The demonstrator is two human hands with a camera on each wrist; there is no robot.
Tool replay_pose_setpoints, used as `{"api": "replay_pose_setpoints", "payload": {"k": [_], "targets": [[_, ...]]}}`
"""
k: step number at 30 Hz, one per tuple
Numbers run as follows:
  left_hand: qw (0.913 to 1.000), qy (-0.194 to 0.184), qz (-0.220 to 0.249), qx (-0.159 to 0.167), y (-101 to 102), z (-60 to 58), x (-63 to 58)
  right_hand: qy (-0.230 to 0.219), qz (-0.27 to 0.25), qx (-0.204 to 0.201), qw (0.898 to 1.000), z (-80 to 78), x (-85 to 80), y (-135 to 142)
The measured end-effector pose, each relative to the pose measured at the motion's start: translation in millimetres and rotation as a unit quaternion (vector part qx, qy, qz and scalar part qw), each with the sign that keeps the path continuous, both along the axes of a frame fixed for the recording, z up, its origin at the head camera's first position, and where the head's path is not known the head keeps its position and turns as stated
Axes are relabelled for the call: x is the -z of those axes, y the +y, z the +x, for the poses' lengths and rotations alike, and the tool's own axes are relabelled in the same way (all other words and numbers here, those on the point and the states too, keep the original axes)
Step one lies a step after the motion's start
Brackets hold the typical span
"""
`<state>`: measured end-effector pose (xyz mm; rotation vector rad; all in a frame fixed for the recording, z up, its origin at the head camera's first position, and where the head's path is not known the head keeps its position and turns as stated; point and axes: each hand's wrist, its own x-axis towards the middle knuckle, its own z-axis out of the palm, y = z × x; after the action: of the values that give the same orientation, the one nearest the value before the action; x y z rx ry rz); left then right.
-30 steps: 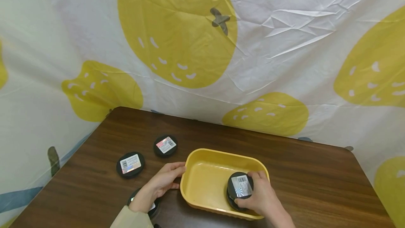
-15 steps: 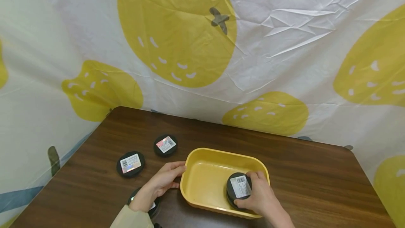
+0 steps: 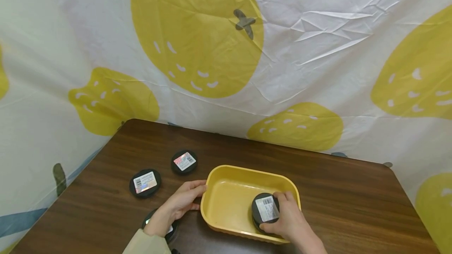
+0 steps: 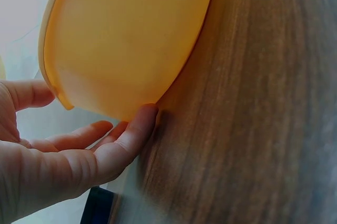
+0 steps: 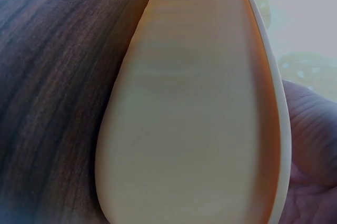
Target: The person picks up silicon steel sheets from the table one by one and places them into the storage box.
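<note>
In the head view, my right hand (image 3: 291, 216) reaches over the near right rim of a yellow plastic basin (image 3: 226, 191). Its thumb and fingers pinch the upper of two stacked black discs (image 3: 267, 209), which carries a white barcode label; the lower disc shows only as an edge beneath. My left hand (image 3: 183, 199) touches the basin's outer left wall with extended fingers. In the left wrist view, those fingers (image 4: 142, 124) rest low on the wall, beside the tabletop. The right wrist view shows the basin's outer wall (image 5: 179, 119), which hides the discs.
Two more labelled black discs, a farther disc (image 3: 184, 162) and a nearer disc (image 3: 145, 183), lie left of the basin. Another disc (image 3: 171, 235) is partly hidden under the left forearm. The wooden table (image 3: 360, 203) ends at a lemon-printed cloth (image 3: 300, 69).
The upper disc has turned slightly and shifted left, lining up more closely with the one under it. My right hand moved a little with it; the left hand stayed in place.
</note>
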<state>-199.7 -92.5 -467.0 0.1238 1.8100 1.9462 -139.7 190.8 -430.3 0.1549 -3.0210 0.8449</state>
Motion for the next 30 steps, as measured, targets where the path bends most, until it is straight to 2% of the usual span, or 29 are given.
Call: {"api": "replay_pose_setpoints", "payload": {"k": [17,30], "targets": [[1.0000,-0.006,-0.003,0.001,0.2,-0.2,1.2,0.017,-0.014,-0.013,1.000,2.2,-1.5,5.9],[1.0000,-0.006,-0.005,0.001,0.0,0.2,-0.7,0.093,-0.022,-0.004,0.995,1.2,-10.6,14.0]]}}
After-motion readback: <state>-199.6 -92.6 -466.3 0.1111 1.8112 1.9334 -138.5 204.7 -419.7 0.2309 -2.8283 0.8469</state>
